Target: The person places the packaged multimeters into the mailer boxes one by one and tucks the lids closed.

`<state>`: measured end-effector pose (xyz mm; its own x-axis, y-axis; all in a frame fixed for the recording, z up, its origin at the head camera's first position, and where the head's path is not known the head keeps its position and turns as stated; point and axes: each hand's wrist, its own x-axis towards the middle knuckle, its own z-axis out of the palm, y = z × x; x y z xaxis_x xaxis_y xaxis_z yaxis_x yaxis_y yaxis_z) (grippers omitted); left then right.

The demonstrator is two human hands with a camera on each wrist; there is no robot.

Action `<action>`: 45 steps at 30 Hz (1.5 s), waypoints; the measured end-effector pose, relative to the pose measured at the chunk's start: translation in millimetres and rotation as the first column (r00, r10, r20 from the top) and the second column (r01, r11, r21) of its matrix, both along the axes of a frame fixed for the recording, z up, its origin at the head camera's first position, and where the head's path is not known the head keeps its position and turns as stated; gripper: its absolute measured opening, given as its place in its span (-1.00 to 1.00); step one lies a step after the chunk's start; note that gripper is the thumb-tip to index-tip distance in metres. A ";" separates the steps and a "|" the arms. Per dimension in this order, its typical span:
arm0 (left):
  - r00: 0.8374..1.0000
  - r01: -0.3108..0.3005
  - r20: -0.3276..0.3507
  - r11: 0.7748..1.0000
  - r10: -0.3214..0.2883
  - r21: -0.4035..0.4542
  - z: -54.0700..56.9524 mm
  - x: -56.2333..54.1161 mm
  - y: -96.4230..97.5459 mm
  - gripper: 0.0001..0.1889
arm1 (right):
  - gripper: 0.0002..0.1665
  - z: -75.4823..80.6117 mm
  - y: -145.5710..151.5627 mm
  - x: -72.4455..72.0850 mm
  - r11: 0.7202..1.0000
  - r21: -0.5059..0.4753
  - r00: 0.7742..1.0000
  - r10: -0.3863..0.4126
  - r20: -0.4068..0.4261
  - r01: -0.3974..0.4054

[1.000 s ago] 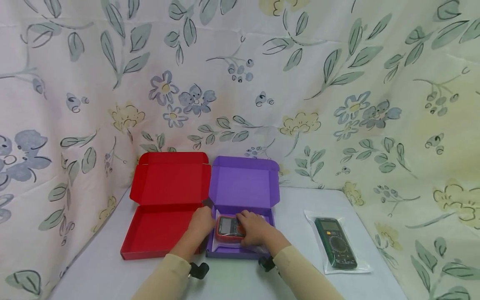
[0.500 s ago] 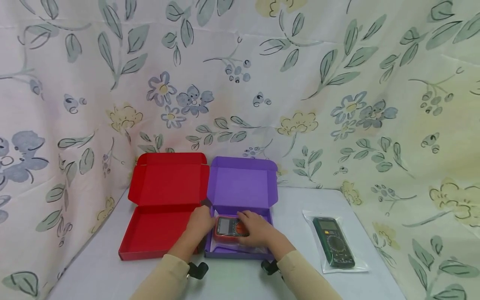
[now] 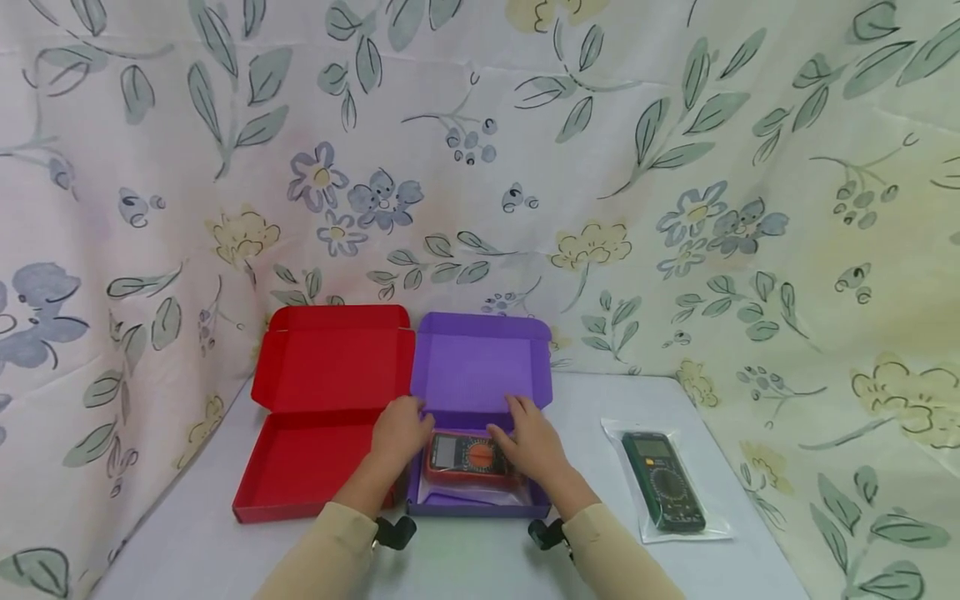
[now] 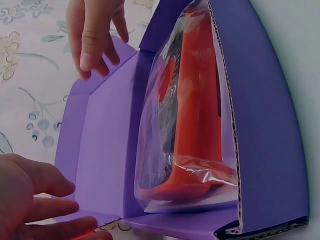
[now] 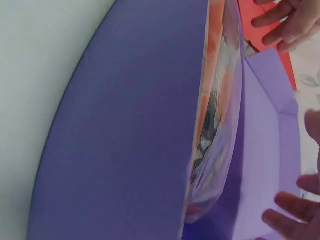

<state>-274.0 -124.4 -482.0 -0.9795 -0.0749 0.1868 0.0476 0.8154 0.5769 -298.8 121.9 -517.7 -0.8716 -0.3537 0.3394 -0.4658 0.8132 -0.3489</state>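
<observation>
A red multimeter (image 3: 468,456) in a clear plastic bag lies inside the purple box (image 3: 480,510), whose lid stands raised at the back. My left hand (image 3: 400,429) hovers at the box's left side, fingers spread and relaxed. Over the right side of the box is my right hand (image 3: 534,439), its fingers apart and holding nothing. In the left wrist view the bagged multimeter (image 4: 192,110) lies between the box walls, with both hands off it. The right wrist view shows the front wall of the purple box (image 5: 125,130) hiding much of the meter.
An open red box (image 3: 311,458) stands directly left of the purple one. To the right lies a green multimeter (image 3: 663,482) in a clear bag on the white table (image 3: 600,408). A floral cloth (image 3: 465,167) hangs behind.
My right hand has let go of the red multimeter and lifted up toward the purple lid. My left hand has risen slightly and its fingers have opened. The meter stays in the box.
</observation>
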 end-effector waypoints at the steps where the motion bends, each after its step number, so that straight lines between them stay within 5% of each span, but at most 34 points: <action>1: 1.000 0.006 -0.008 1.000 -0.006 0.009 0.5 -0.7 -0.1 -0.67 | -0.19 0.1 2.1 -0.8 0.999 -0.032 1.000 -0.020 -0.013 0.019; 10: 0.993 -0.016 -0.115 0.996 0.027 0.090 -0.8 -9.3 -2.4 -0.66 | -0.47 0.8 19.1 -9.4 0.945 -0.273 0.969 -0.219 -0.116 0.181; 23: 0.959 -0.026 -0.265 0.965 0.097 0.259 -1.6 -28.5 -4.9 -0.52 | -0.49 3.6 39.2 -22.4 0.810 -0.478 0.920 -0.392 -0.013 0.338; 28: 0.970 -0.013 -0.227 0.948 0.089 0.318 0.2 -37.7 -2.8 -0.36 | -0.37 6.2 41.8 -25.5 0.786 -0.512 0.931 -0.355 0.088 0.348; 32: 0.995 0.013 -0.097 0.926 0.025 0.377 3.2 -41.3 0.7 -0.16 | -0.23 5.4 40.3 -29.4 0.819 -0.486 0.952 -0.258 0.163 0.305; 35: 1.000 0.025 -0.021 0.906 -0.018 0.422 4.5 -41.2 4.3 -0.07 | -0.11 5.1 37.1 -31.4 0.847 -0.468 0.963 -0.170 0.207 0.251; 40: 0.998 0.038 0.031 0.890 -0.058 0.455 6.1 -40.0 11.0 -0.01 | 0.01 7.3 30.6 -32.7 0.846 -0.487 0.952 -0.072 0.296 0.215; 45: 0.996 0.046 0.049 0.891 -0.076 0.451 8.6 -39.2 15.5 -0.01 | 0.05 8.5 27.8 -33.3 0.835 -0.499 0.938 -0.056 0.342 0.232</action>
